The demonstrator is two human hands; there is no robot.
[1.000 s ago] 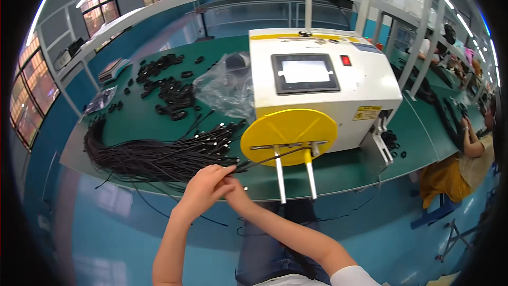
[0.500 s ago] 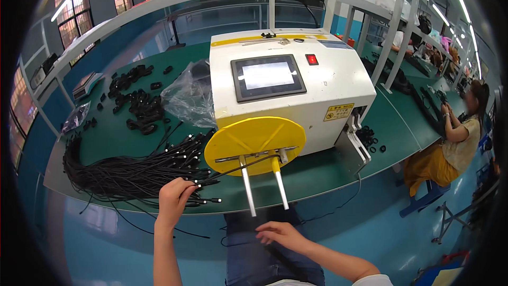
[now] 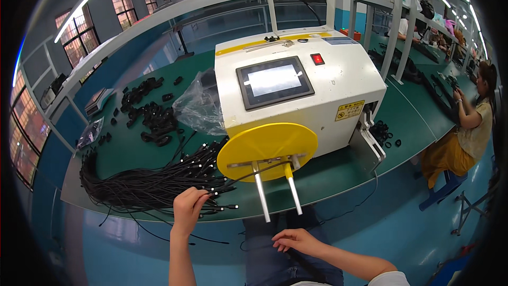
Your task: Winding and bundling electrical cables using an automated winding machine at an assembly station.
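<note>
My left hand (image 3: 189, 211) is closed in a pinch on a black cable (image 3: 233, 181) near one end, at the table's front edge. From there the cable runs up to the right, across the yellow disc (image 3: 264, 145) and around its posts. Two metal posts (image 3: 262, 196) stick out from the disc toward me. Beside the left hand lies a thick bundle of black cables (image 3: 137, 182), their pale-tipped connectors pointing right. My right hand (image 3: 299, 242) hovers over my lap below the posts, fingers loosely bent and nothing seen in them.
Behind the disc stands a white machine (image 3: 333, 100) with a lit screen (image 3: 275, 80) and a red switch (image 3: 317, 59). Black small parts (image 3: 156, 119) and a clear plastic bag (image 3: 201, 106) lie left of it. Black rings (image 3: 381, 132) lie right. Another person (image 3: 468, 127) sits at far right.
The whole view has turned slightly, so the machine, table and both hands appear farther right. The left hand keeps its pinch on the cable; the disc shows no clear turn.
</note>
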